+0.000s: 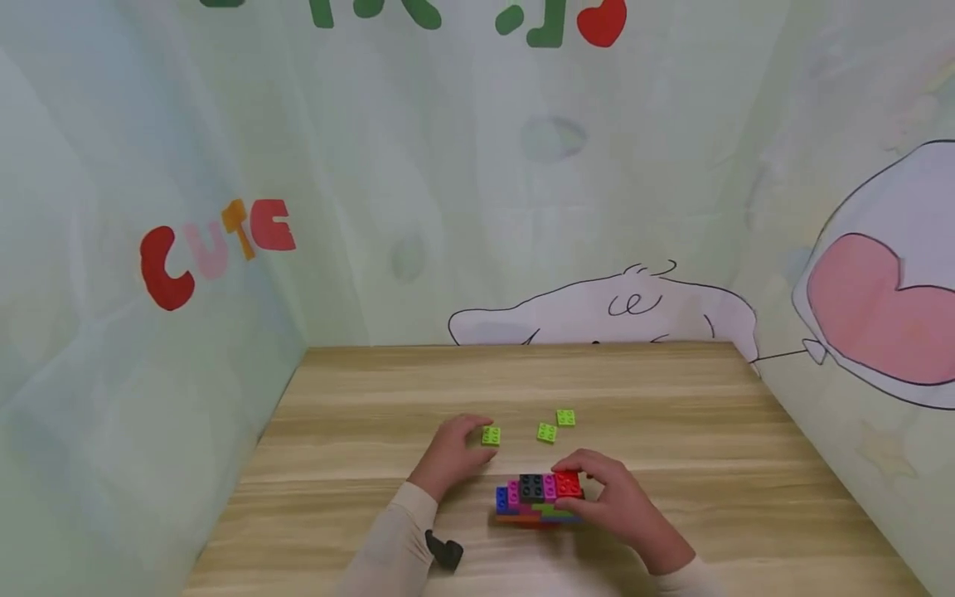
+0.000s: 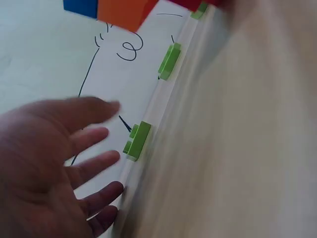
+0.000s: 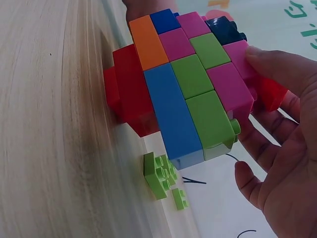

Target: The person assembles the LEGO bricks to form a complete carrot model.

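My right hand (image 1: pixel 615 500) grips the upper right of a many-coloured toy brick build (image 1: pixel 531 489). In the right wrist view its thumb presses a pink brick, while other fingers reach behind near a red brick (image 3: pixel 272 94). The build (image 3: pixel 185 84) widens upward from a narrow red base (image 3: pixel 131 89), with blue, orange, green, pink and black bricks above. My left hand (image 1: pixel 453 450) reaches toward a light green brick (image 1: pixel 490 436), thumb and fingers spread at its left side. In the left wrist view, these fingers are apart and a gap shows between them and the green brick (image 2: pixel 139 141).
Two more light green bricks (image 1: pixel 547 433) lie close together farther back on the wooden table (image 1: pixel 358 390). A small black object (image 1: pixel 444 551) sits at the left sleeve. Printed cloth walls (image 1: pixel 373 207) rise at the table's back and sides.
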Motion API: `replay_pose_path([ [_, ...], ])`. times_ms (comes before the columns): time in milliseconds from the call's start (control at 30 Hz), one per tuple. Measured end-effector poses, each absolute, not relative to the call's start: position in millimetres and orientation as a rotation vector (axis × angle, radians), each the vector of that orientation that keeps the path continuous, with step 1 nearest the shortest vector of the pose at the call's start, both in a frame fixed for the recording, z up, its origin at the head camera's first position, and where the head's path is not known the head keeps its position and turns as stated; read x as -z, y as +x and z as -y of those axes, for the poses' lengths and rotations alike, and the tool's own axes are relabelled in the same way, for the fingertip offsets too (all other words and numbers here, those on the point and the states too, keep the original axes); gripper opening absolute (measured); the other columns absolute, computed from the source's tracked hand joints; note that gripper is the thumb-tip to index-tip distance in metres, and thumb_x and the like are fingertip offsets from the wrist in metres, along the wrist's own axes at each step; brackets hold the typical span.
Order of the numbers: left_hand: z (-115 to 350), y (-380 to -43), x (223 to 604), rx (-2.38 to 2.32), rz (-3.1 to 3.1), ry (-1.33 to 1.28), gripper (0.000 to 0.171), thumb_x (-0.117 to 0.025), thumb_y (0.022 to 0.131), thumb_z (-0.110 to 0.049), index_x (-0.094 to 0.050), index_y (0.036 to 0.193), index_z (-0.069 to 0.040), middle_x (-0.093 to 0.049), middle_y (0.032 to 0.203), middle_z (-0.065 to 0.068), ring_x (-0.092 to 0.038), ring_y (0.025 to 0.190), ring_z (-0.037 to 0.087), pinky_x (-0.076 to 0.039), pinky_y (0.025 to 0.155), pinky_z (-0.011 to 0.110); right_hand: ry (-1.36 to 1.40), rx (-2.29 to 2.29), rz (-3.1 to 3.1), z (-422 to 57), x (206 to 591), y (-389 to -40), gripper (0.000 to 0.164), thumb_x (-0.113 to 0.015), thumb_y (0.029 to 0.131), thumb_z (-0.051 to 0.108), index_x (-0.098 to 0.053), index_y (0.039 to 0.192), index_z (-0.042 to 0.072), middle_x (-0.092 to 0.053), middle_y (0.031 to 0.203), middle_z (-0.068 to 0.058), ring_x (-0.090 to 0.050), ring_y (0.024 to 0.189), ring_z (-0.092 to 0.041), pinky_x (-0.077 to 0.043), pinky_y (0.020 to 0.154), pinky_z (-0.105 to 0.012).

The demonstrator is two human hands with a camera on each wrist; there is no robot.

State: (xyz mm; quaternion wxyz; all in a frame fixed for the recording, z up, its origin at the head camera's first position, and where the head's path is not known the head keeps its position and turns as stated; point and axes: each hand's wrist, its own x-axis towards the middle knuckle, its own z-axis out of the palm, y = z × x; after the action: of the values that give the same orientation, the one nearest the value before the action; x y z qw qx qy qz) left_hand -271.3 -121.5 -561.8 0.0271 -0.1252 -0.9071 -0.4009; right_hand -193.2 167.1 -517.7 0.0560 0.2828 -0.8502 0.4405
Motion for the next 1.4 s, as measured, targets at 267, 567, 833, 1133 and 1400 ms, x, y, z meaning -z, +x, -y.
replay_pose_path([
  [267, 119, -291, 563, 1.133, 2.854, -0.47, 0.032, -0.086, 0.083, -0.013, -0.077, 0.114, -0.01, -0.072, 0.118, 0.007, -0.063, 0.116, 0.032, -0.048, 0.105, 0.051, 0.881, -1.348, 2.588, -166, 516, -193, 0.034, -0.087, 0.085, 0.031, -0.074, 0.115, 0.021, -0.071, 0.11, 0.013, -0.064, 0.097, -0.008, -0.057, 0.083, -0.042],
  [567, 119, -245, 533, 1.356, 2.608, -0.599, 0.031, -0.086, 0.085, -0.018, -0.078, 0.114, -0.019, -0.069, 0.109, -0.008, -0.063, 0.103, 0.021, -0.055, 0.086, 0.041, 0.892, -1.367, 2.593, -167, 514, -193, 0.032, -0.085, 0.086, 0.033, -0.073, 0.114, 0.023, -0.071, 0.109, 0.013, -0.065, 0.099, -0.008, -0.057, 0.086, -0.046],
  [833, 109, -199, 500, 1.249, 2.483, -0.983, 0.032, -0.089, 0.083, -0.019, -0.079, 0.113, -0.02, -0.067, 0.109, -0.014, -0.059, 0.108, 0.009, -0.055, 0.095, 0.033, 0.964, -1.343, 2.524, -168, 514, -194, 0.03, -0.085, 0.087, 0.03, -0.072, 0.114, 0.025, -0.072, 0.108, 0.011, -0.066, 0.097, -0.009, -0.057, 0.086, -0.046],
  [1133, 97, -197, 492, 0.992, 2.569, -1.066, 0.031, -0.088, 0.085, -0.024, -0.08, 0.114, -0.016, -0.064, 0.106, -0.01, -0.058, 0.102, 0.008, -0.054, 0.093, 0.029, 0.953, -1.359, 2.523, -168, 515, -194, 0.03, -0.085, 0.087, 0.031, -0.072, 0.113, 0.026, -0.071, 0.107, 0.011, -0.065, 0.095, -0.009, -0.057, 0.085, -0.045],
  [1400, 96, -194, 473, 0.935, 2.756, -1.031, 0.03, -0.088, 0.083, -0.023, -0.081, 0.112, -0.016, -0.062, 0.101, -0.013, -0.057, 0.097, 0.004, -0.055, 0.09, 0.026, 0.945, -1.353, 2.522, -168, 515, -194, 0.03, -0.086, 0.086, 0.03, -0.073, 0.113, 0.027, -0.072, 0.106, 0.012, -0.065, 0.094, -0.008, -0.056, 0.081, -0.041],
])
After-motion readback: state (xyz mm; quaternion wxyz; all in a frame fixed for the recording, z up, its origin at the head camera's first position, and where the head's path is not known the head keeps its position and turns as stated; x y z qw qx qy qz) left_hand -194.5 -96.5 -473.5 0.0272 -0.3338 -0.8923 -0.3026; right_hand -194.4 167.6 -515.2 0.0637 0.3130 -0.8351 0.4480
